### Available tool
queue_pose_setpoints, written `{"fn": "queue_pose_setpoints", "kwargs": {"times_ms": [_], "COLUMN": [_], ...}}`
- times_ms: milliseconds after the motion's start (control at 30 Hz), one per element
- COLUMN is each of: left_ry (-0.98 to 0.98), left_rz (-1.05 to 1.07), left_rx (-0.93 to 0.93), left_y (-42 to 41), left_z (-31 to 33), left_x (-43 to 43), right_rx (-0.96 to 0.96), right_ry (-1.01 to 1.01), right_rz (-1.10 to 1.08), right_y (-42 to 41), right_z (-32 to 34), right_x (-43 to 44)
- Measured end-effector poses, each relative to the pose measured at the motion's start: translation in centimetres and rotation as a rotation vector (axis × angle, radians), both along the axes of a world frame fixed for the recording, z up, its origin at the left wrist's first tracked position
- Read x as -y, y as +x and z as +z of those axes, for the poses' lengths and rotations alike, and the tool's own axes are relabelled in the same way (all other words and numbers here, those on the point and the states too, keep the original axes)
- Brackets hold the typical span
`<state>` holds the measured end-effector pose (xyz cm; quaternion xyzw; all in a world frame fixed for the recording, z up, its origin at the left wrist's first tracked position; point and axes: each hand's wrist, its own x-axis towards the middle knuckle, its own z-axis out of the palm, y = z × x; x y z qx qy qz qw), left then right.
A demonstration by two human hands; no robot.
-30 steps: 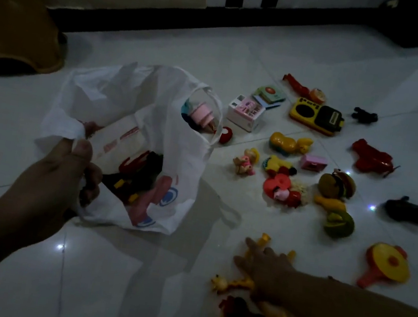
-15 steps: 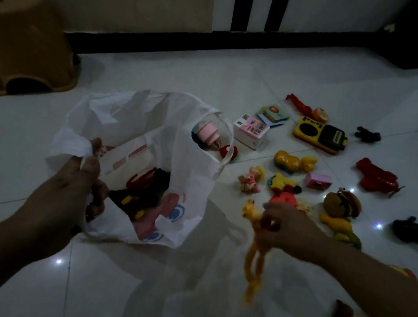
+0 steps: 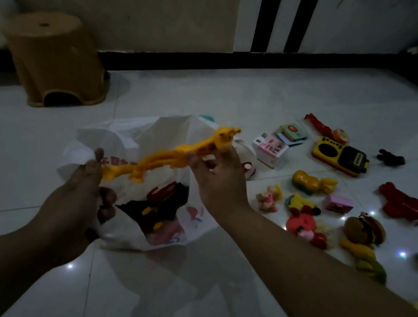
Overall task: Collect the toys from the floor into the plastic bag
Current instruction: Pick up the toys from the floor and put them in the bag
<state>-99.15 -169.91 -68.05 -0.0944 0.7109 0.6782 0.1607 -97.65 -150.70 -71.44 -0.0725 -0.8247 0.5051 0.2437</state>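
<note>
Head view: I see loose toys [image 3: 303, 226] scattered on the floor [image 3: 237, 103] at frame right, a brown stool [image 3: 53, 55] upper left. My right hand [image 3: 217, 179] pinches a yellow giraffe [image 3: 176, 153] above the plastic bag [image 3: 134, 148], mid-frame; my left hand [image 3: 82, 189] grips its rim.

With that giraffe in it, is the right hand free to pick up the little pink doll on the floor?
Probably not yet: the right hand grips the yellow giraffe over the plastic bag. Nothing blocks the pink doll.
</note>
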Motion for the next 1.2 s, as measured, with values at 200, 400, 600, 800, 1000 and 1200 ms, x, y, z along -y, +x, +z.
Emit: {"fn": "queue_pose_setpoints", "kwargs": {"times_ms": [200, 400, 600, 800, 1000, 1200], "left_ry": [0.030, 0.061, 0.015, -0.050, -0.087, -0.022], "left_rz": [-0.023, -0.052, -0.079, -0.101, -0.117, -0.132], "left_rx": [0.002, -0.005, 0.006, -0.016, -0.004, -0.011], "left_y": [0.1, 0.3, -0.1, -0.4, -0.4, -0.1], "left_z": [0.4, 0.3, -0.2, -1.5, -2.3, -2.0], "left_x": [0.4, -0.1, -0.4, -0.9, -1.3, -1.3], "right_rx": [0.181, 0.476, 0.428, 0.831, 1.277, 1.231], "right_ry": [-0.002, 0.059, 0.287, 0.776, 0.749, 0.721], "right_rz": [-0.025, 0.334, 0.339, 0.572, 0.660, 0.480], "right_y": [-1.0, -2.4, 2.5, 13.8, 21.6, 20.6], "right_z": [-3.9, -4.9, -4.8, -11.4, -16.5, -17.1], "right_x": [0.2, 2.3, -1.0, -6.9, -6.1, -4.5]}}
